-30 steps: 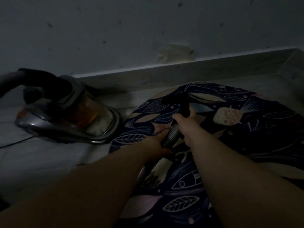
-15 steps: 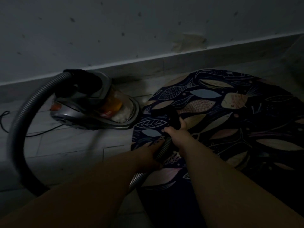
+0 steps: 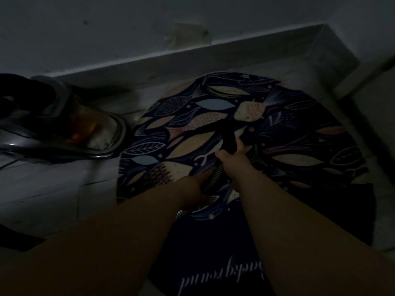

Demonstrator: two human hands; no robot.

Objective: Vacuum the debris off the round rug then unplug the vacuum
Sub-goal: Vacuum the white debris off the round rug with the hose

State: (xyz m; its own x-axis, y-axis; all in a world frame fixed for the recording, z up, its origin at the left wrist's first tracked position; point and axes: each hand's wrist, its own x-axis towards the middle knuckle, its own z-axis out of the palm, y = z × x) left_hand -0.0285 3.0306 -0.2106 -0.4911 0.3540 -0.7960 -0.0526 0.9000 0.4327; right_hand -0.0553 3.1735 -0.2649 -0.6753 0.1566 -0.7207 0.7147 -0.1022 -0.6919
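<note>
**Q:** Where is the vacuum's working end lying, relative to the hands?

**A:** The right hand (image 3: 233, 159) is gripping the black tube (image 3: 228, 138) at the front of the hose (image 3: 213, 177), with its fingers wrapping round it. The tube is pointing away from the person and is pressing down near the middle of the round rug (image 3: 192, 122), a dark rug patterned with fish and leaves. Just behind, the left hand (image 3: 195, 189) is holding the ribbed hose, with its thumb and fingers closing round it. Both forearms are reaching forward over the near edge of the rug. The light is dim, so any debris on the rug is too hard to make out.

**Q:** And the vacuum itself, and anything holding something?

**A:** The vacuum (image 3: 53, 116) is sitting on the tiled floor (image 3: 53, 189) to the left, just beside the rug's edge and close to the baseboard (image 3: 192, 54). Its clear dust bin (image 3: 85, 122) is facing the rug and is showing an amber tint, with pale fluff (image 3: 102, 136) lying inside. A dark mat (image 3: 213, 263) with pale script lettering is lying on the near side, touching or overlapping the rug; which one is on top is unclear.
</note>
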